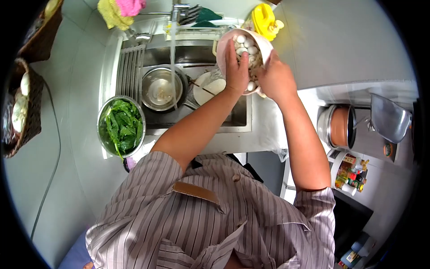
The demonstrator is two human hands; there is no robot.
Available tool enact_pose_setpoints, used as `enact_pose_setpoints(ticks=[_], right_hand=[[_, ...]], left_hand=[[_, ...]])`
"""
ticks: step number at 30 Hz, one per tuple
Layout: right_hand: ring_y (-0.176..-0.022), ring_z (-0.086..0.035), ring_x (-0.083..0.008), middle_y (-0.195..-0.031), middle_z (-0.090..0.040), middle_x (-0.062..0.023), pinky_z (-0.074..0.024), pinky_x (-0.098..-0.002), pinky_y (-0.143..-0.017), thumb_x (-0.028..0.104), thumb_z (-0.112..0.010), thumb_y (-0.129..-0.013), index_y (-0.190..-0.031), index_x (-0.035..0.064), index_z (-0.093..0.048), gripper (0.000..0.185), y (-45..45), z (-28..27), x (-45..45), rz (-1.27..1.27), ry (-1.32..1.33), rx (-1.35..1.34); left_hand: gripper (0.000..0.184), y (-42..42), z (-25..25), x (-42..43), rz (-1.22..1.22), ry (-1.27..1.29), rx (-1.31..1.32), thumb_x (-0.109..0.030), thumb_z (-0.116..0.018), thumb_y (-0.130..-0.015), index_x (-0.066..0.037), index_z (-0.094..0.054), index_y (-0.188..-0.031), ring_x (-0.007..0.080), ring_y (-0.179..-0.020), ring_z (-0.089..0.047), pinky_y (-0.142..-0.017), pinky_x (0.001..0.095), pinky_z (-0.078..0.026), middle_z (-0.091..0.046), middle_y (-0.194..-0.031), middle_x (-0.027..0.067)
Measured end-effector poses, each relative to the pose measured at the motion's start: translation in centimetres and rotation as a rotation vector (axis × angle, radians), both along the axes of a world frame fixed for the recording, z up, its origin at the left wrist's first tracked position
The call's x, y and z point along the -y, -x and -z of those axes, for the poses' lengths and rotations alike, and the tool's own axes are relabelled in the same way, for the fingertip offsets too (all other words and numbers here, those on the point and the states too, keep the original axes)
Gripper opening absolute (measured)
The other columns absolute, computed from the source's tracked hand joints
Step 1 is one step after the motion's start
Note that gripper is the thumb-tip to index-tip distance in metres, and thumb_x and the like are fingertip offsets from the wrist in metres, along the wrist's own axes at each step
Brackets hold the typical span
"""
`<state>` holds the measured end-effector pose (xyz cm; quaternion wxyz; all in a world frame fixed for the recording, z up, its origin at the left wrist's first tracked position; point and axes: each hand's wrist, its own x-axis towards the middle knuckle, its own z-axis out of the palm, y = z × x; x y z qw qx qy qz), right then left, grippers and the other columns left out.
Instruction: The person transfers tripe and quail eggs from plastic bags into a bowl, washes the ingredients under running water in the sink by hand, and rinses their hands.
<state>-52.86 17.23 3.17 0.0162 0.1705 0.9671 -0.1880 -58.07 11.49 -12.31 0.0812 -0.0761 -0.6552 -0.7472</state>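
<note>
Over the right end of the sink (242,117) is a pale pink bowl (225,44), tilted toward me. Round white pieces that look like mushrooms (251,43) fill it, with brownish bits among them. My left hand (236,74) lies over the bowl with fingers stretched out, touching the contents. On the right side, my right hand (278,78) is closed at the bowl's rim; its fingertips are partly hidden among the pieces. Water (173,67) runs from the tap (177,11) into a metal pot (156,92) in the sink.
A bowl of green leaves (122,127) stands at the sink's left edge. White dishware (212,88) lies beside the pot. A yellow jug (264,21) is behind the bowl, cloths (111,13) hang back left, and pots (338,126) and seasoning bottles (354,175) stand right.
</note>
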Motion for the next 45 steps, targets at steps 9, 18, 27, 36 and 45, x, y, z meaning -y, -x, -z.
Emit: enact_pose_setpoints(ticks=[9, 18, 27, 36, 45], right_hand=[[-0.066, -0.068, -0.0241, -0.085, -0.068, -0.0159, -0.0532, -0.0335, -0.047, 0.016, -0.052, -0.088, -0.108, -0.0037, -0.054, 0.028, -1.6, 17.8, 5.0, 0.507, 1.339, 0.175], [-0.066, -0.068, -0.0230, -0.082, -0.067, -0.0144, -0.0489, -0.0306, -0.044, 0.014, -0.049, -0.086, -0.111, 0.0011, -0.051, 0.028, 2.3, 19.5, 11.9, 0.459, 1.451, 0.305], [-0.064, -0.068, -0.0212, -0.082, -0.067, -0.0125, -0.0499, -0.0320, -0.046, 0.019, -0.050, -0.089, -0.109, 0.0043, -0.053, 0.025, 3.0, 16.7, 9.6, 0.380, 1.293, 0.262], [-0.058, -0.067, -0.0201, -0.079, -0.067, -0.0122, -0.0493, -0.0315, -0.043, 0.017, -0.052, -0.090, -0.106, 0.0037, -0.055, 0.021, -1.8, 14.8, 6.4, 0.420, 1.299, 0.139], [-0.056, -0.066, -0.0206, -0.076, -0.067, -0.0135, -0.0513, -0.0316, -0.042, 0.020, -0.054, -0.093, -0.108, 0.0012, -0.056, 0.024, -13.2, 11.9, -1.3, 0.539, 1.319, -0.019]], left_hand=[[0.035, 3.1, -2.5, 16.4, 0.195, 0.710, -0.071, -0.030, -0.061, -0.090, -0.007, -0.062, -0.118, 0.0308, -0.108, -0.060, -0.093, 0.0367, -0.046, -0.060, -0.119, 0.0198], [0.022, 9.6, -0.6, 28.2, -0.036, 1.194, 0.009, -0.022, -0.059, -0.088, -0.008, -0.067, -0.103, 0.0308, -0.084, -0.066, -0.073, 0.0400, -0.053, -0.068, -0.096, 0.0131], [0.044, 20.8, 4.3, 26.6, 0.302, 1.699, 0.013, -0.013, -0.051, -0.084, -0.010, -0.053, -0.128, 0.0317, -0.102, -0.064, -0.086, 0.0452, -0.052, -0.056, -0.133, 0.0092], [0.051, 14.3, 0.4, 24.7, 0.033, 1.440, 0.062, -0.030, -0.057, -0.089, -0.007, -0.048, -0.134, 0.0324, -0.119, -0.056, -0.093, 0.0440, -0.049, -0.045, -0.143, 0.0125], [0.048, -2.3, -0.1, 15.3, 0.459, 0.381, 0.438, -0.044, -0.043, -0.100, -0.004, -0.064, -0.116, 0.0172, -0.087, -0.063, -0.073, 0.0306, -0.047, -0.068, -0.103, 0.0051]])
